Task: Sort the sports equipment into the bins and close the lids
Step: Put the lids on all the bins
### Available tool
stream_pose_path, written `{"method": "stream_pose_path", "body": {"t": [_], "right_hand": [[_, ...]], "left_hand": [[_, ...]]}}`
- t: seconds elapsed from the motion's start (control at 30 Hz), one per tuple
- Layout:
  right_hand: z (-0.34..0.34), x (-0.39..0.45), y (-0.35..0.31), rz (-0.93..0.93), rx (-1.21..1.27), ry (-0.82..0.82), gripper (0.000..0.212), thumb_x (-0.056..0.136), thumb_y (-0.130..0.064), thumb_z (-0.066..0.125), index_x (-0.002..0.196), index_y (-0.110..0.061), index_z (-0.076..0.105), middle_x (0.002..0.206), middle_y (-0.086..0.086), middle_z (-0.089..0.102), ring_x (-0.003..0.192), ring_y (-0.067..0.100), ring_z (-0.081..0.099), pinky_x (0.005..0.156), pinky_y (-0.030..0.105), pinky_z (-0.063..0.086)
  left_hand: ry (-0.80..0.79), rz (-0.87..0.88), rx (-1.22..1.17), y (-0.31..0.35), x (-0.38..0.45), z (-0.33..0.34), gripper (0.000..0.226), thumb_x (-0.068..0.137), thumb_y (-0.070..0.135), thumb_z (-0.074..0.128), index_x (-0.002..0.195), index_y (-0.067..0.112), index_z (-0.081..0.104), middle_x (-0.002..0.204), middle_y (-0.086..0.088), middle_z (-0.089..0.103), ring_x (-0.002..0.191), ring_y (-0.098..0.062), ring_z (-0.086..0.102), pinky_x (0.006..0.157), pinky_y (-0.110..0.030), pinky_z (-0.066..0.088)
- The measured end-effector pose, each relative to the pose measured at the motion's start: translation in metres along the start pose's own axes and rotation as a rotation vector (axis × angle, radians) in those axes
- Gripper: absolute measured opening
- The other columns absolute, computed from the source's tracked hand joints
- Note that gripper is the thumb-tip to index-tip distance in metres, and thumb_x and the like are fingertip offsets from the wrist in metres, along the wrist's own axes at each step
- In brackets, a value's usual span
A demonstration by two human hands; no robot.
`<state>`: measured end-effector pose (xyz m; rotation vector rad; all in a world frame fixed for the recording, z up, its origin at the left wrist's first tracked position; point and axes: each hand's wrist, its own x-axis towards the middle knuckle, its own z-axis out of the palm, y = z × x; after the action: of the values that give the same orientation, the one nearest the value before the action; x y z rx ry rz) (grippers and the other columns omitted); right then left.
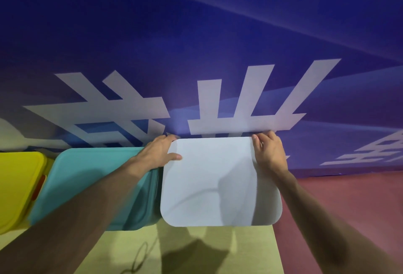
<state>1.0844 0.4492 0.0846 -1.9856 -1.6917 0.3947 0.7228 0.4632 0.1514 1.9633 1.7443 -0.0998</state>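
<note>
— Where does the white lid (220,182) stand?

— At the right end of the row, beside the teal lid (91,182), which sits closed with the yellow lid (17,186) beyond it. Whatever bin lies under the white one is hidden. The row backs onto a blue banner (196,33) with pale lettering and stands on a yellow-green mat (196,249).

— The hands?

— Both on the far corners. The left hand (159,152) grasps the far-left corner, thumb laid across the top face, fingers curled over the back edge. The right hand (269,153) pinches the far-right corner the same way.

— How will it handle?

— My judgement only: a thin plastic sheet, light, smooth, somewhat flexible. The face gives no purchase — the edges and corners are the place to hold it. Pressing corner by corner should seat it better than pressing the middle.

— Orientation?

— Nearly square, rounded corners, so no marked long axis. The broad face looks up toward the camera, near edge toward the person, far edge against the banner. Whether it lies fully flat and seated, I cannot tell.

— Equipment?

— None visible.
</note>
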Motion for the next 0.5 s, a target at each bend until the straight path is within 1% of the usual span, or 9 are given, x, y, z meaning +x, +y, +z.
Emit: {"method": "stream_pose_path", "body": {"t": [0.07, 0.17, 0.27, 0.33, 0.43, 0.5], "right_hand": [[-0.001, 0.0, 0.0, -0.02, -0.02, -0.002, 0.04, 0.105, -0.045, 0.04, 0.105, -0.021, 0.073, 0.103, -0.003, 0.058, 0.097, 0.026, 0.055, 0.075, 0.038, 0.05], [-0.002, 0.0, -0.003, 0.038, -0.002, -0.013, 0.04, 0.105, -0.045, 0.042, 0.11, -0.021, 0.074, 0.108, 0.0, 0.061, 0.102, 0.026, 0.055, 0.079, 0.04, 0.053], [-0.002, 0.0, -0.005, 0.073, 0.051, -0.027, 0.04, 0.105, -0.045, 0.044, 0.11, -0.018, 0.073, 0.108, 0.004, 0.06, 0.105, 0.028, 0.055, 0.083, 0.039, 0.051], [0.001, 0.005, -0.003, 0.114, 0.102, -0.069, 0.041, 0.104, -0.045, 0.045, 0.109, -0.017, 0.073, 0.109, 0.008, 0.061, 0.108, 0.029, 0.056, 0.087, 0.039, 0.049], [0.002, 0.013, -0.001, 0.171, 0.171, -0.124, 0.043, 0.102, -0.05, 0.045, 0.105, -0.017, 0.074, 0.11, 0.008, 0.063, 0.104, 0.026, 0.061, 0.093, 0.041, 0.053], [0.002, 0.012, -0.003, 0.176, 0.16, -0.143, 0.045, 0.103, -0.05, 0.043, 0.106, -0.016, 0.072, 0.114, 0.009, 0.061, 0.104, 0.027, 0.061, 0.093, 0.042, 0.053]], "left_hand": [[0.026, -0.019, -0.03, -0.002, 0.001, 0.002, 0.068, 0.082, 0.047, 0.08, 0.141, 0.03, 0.05, 0.134, -0.001, 0.061, 0.121, -0.023, 0.058, 0.099, -0.04, 0.051], [0.039, -0.051, -0.046, 0.001, -0.001, 0.003, 0.066, 0.083, 0.038, 0.082, 0.142, 0.028, 0.053, 0.131, -0.001, 0.062, 0.118, -0.024, 0.06, 0.098, -0.039, 0.052], [0.043, -0.07, -0.045, 0.002, 0.0, 0.005, 0.066, 0.082, 0.038, 0.083, 0.141, 0.029, 0.055, 0.131, -0.001, 0.064, 0.115, -0.023, 0.062, 0.098, -0.041, 0.054], [0.035, -0.082, -0.035, 0.002, 0.002, 0.004, 0.066, 0.082, 0.038, 0.082, 0.142, 0.029, 0.056, 0.131, -0.002, 0.064, 0.115, -0.024, 0.062, 0.097, -0.042, 0.054], [0.01, -0.102, 0.034, 0.006, 0.006, 0.005, 0.062, 0.087, 0.037, 0.078, 0.143, 0.024, 0.055, 0.13, -0.006, 0.063, 0.115, -0.026, 0.062, 0.095, -0.037, 0.054], [-0.019, -0.104, 0.121, 0.008, 0.009, 0.008, 0.061, 0.091, 0.038, 0.073, 0.145, 0.021, 0.051, 0.135, -0.008, 0.061, 0.12, -0.027, 0.06, 0.097, -0.038, 0.052]]}}
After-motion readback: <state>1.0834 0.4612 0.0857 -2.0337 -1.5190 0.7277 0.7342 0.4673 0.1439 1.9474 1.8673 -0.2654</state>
